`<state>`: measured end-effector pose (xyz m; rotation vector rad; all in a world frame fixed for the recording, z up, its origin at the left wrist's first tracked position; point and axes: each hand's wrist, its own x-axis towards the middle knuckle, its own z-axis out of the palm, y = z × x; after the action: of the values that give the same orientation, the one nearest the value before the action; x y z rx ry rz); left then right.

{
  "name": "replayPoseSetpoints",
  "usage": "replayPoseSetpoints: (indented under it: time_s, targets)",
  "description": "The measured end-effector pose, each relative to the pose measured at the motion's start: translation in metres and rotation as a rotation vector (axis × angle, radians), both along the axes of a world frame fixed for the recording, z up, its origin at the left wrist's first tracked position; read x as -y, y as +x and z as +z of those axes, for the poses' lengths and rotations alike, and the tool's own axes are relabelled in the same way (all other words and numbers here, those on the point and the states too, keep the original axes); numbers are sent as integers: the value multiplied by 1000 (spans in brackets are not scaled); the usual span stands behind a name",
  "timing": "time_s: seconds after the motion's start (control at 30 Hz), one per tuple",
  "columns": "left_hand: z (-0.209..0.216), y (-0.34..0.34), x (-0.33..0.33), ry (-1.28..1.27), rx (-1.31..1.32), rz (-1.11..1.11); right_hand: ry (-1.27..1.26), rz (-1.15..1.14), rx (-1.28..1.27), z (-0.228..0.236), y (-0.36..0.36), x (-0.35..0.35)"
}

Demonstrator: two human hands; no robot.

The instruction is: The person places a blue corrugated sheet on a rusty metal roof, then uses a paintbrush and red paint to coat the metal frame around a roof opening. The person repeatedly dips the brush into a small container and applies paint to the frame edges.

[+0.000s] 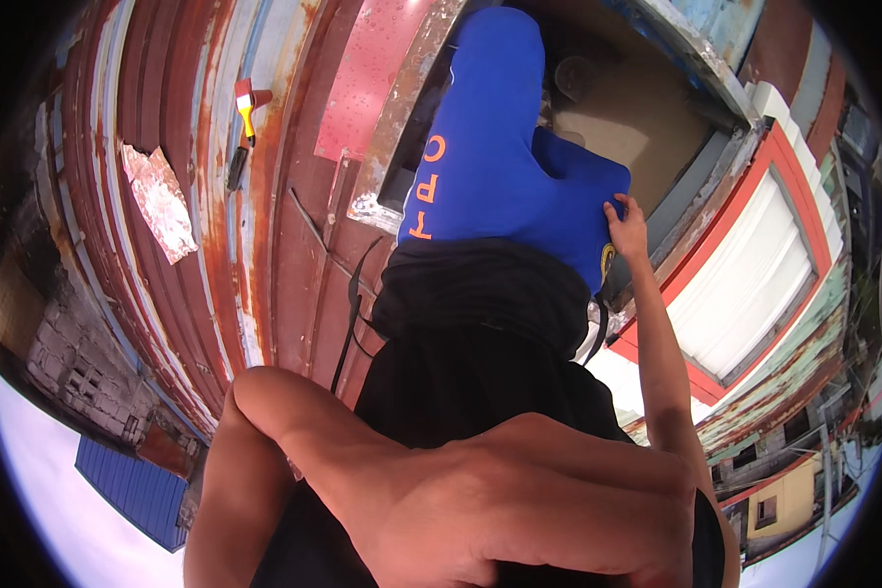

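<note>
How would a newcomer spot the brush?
Find the rusty ridged metal sheeting left of the person's blue legwear. On its upper part lies the brush, just above a narrow black object. Unlike that and the blotchy pale scrap nearby, it has a bright yellow handle.

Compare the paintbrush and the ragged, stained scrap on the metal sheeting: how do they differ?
The paintbrush has a yellow handle; the scrap is whitish with reddish stains. The paintbrush is narrow; the scrap is broader and jagged-edged. Both lie on the rusty metal sheeting.
</note>
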<state>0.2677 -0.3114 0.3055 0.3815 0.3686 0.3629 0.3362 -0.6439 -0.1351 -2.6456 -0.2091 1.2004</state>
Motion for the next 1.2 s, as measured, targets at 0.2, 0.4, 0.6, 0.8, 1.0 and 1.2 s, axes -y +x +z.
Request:
replayPoseSetpoints:
  time_s: [0.2, 0.4, 0.6, 0.8, 1.0, 1.2]
  targets:
    - [7, -21, -19, 65, 56, -178, 100, -97, -70, -8, 7, 9]
    - [-91, -76, -66, 599, 468, -823, 185, -153, -55, -29, 16, 14]
    - [-266, -165, -183, 756, -866, -379, 84, -80, 107, -8, 5, -8]
    - [-431, -320, -257, 750, -1747, 128, 355, -161, 329, 80, 24, -161]
    - [-509, -402, -348, 1167, -2127, 190, 543, 0, 162, 120, 10, -300]
    - [-538, -403, -412, 1100, -2149, -138, 568, 123, 94, 124, -16, -372]
